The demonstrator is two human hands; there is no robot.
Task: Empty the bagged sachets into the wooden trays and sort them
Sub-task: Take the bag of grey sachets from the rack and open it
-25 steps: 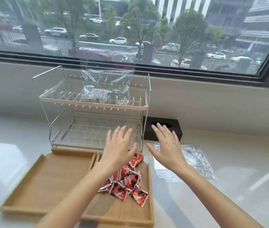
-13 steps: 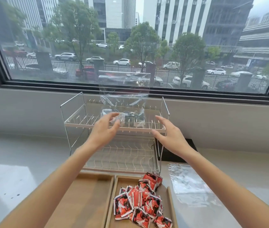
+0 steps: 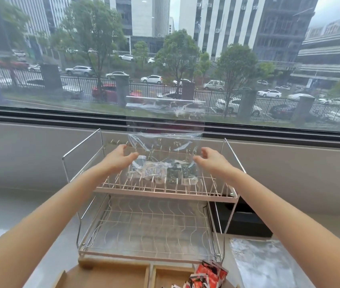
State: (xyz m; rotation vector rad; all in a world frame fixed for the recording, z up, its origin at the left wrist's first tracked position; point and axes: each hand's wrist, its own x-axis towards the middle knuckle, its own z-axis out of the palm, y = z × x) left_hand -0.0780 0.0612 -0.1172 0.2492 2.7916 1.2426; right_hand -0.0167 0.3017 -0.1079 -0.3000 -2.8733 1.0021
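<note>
The clear bag (image 3: 165, 154) on the rack's (image 3: 160, 192) upper tier is showing white and dark green speckled sachets (image 3: 163, 171) through its film. The rack itself is gleaming silver wire with pale pink rails. Below the rack, red, black and white sachets (image 3: 204, 276) are lying in a light wooden tray (image 3: 165, 273).

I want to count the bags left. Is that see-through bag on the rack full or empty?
Not empty. The clear bag stands on the rack's top shelf with a small pile of pale and dark sachets at its bottom; above them it is empty.
</note>
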